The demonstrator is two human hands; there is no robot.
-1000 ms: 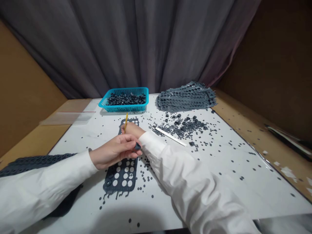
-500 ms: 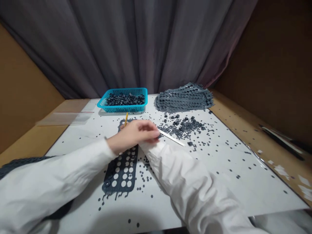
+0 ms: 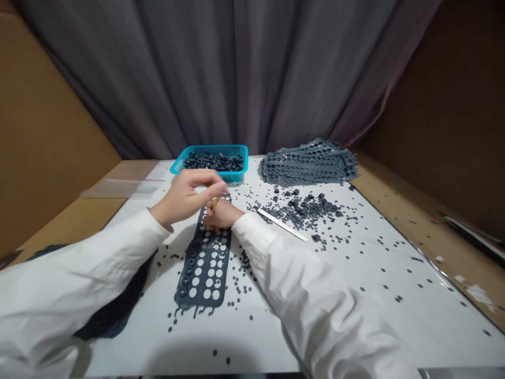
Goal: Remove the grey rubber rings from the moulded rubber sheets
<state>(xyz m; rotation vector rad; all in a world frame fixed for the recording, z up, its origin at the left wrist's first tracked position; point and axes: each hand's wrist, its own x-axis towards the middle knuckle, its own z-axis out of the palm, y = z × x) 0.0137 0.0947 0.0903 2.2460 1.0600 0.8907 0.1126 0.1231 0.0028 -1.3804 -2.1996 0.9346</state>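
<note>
A dark rubber sheet with rows of round holes lies lengthwise before me, with dark rings along its left edge. My right hand is down over the sheet's far part, closed around a thin yellow stick whose lower end points at the sheet. My left hand hangs in the air just left of the right hand and above it. Its thumb and fingers curve together in a loose pinch, slightly blurred; whatever may be between the tips does not show.
Beyond my hands stands a blue basket of small dark pieces. A stack of grey perforated sheets lies at back right, with loose dark bits in front. Nearby are a slim white tool, clear plastic bags and a dark pile under my left sleeve.
My left hand has moved left and up, away from above my right sleeve, uncovering my right hand and the far part of the sheet. The camera view has shifted slightly.
</note>
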